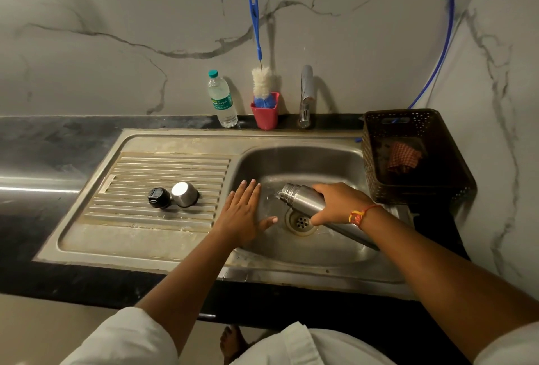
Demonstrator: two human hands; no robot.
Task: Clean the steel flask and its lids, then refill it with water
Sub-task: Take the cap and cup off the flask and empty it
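Right hand grips flask, mouth tipped toward nine o'clock to drain; left hand spread flat, empty.

Flask over the basin (mouth leftward), stopper and cap on the drainboard left — basket right, tap behind.

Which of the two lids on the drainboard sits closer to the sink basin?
The shiny steel cup-shaped lid; the round black plastic lid lies beside it on the side away from the steel sink basin.
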